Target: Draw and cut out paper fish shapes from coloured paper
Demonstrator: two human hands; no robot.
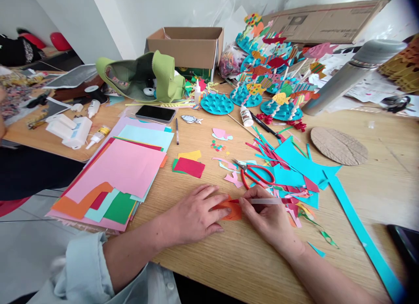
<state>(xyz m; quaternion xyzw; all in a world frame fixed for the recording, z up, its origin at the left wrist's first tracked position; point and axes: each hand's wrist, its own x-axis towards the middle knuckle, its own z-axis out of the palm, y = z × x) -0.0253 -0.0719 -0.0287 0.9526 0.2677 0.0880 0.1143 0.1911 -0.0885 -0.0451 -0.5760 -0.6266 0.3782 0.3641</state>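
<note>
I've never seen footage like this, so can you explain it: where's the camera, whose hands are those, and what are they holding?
No machine here: these are a person's own bare hands, filmed by one camera worn on their head, looking forward and down. The left hand rests on a piece of orange paper on a wooden table. The right hand pinches a thin pale strip over that paper. Nearby lie red-handled scissors, a stack of coloured paper and paper fish on sticks.
</note>
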